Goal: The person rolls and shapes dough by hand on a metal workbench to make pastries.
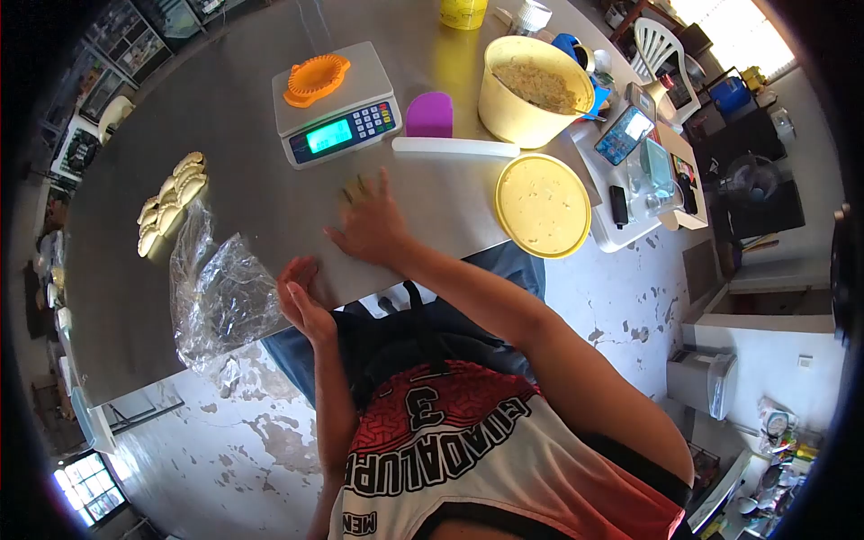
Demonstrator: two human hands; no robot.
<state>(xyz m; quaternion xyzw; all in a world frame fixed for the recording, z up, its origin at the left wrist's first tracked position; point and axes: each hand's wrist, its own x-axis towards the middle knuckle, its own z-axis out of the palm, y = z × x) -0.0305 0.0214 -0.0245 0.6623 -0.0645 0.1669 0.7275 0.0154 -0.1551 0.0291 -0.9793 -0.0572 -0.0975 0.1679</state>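
My right hand (372,216) is over the metal table (261,171), fingers spread, with nothing held. My left hand (304,295) is at the table's front edge, palm turned inward and fingers apart, beside a crumpled clear plastic sheet (229,292). Beyond my right hand is a digital scale (292,112) with a lit display, bearing an orange dumpling mould (317,79) that lies open. Right of the scale are a purple scraper (429,115) and a long white strip (457,147). Several folded dough pieces (171,202) lie in a cluster at the left.
A yellow bucket of filling (537,112) stands at the right, with its yellow lid (543,207) nearer me. Farther right, a phone (625,135) and a black object (619,205) are by a white tray (621,236). A yellow container (463,13) stands at the back.
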